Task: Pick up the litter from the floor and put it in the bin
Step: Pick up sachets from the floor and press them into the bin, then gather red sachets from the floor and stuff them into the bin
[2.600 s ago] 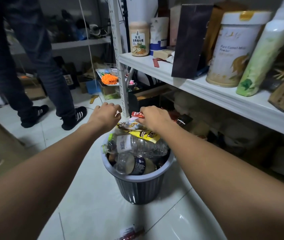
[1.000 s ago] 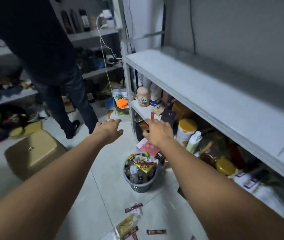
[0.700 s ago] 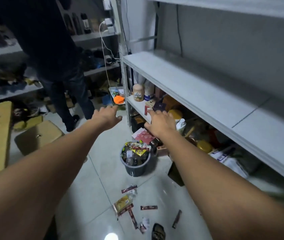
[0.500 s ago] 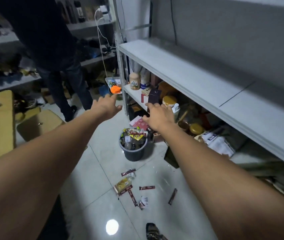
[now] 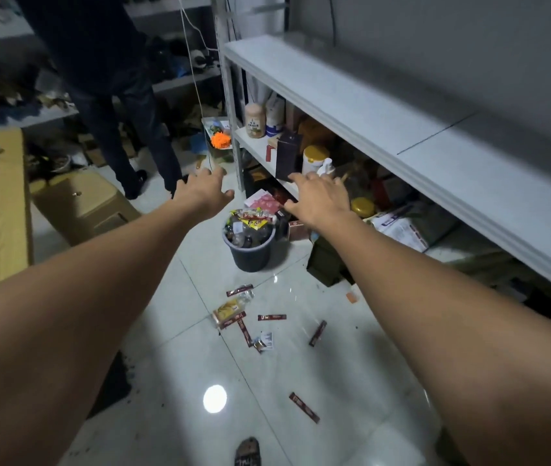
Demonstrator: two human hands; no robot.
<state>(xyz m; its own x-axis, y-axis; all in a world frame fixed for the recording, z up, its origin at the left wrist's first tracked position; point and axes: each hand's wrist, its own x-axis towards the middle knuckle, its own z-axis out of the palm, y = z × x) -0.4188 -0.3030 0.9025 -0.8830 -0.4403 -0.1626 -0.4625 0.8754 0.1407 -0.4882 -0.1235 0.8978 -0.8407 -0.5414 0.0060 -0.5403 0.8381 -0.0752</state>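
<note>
Both bare arms stretched forward at full reach, left hand point(image 5: 205, 191) palm down with relaxed fingers spread, holding nothing, right hand point(image 5: 319, 198) level with it, fingers splayed and loose, likewise empty, the two hands apart.

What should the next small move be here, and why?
Probably lower the right hand toward the yellow packet on the floor near the bin: both it and the left hand are open and empty, and sachets lie scattered around that packet.
</note>
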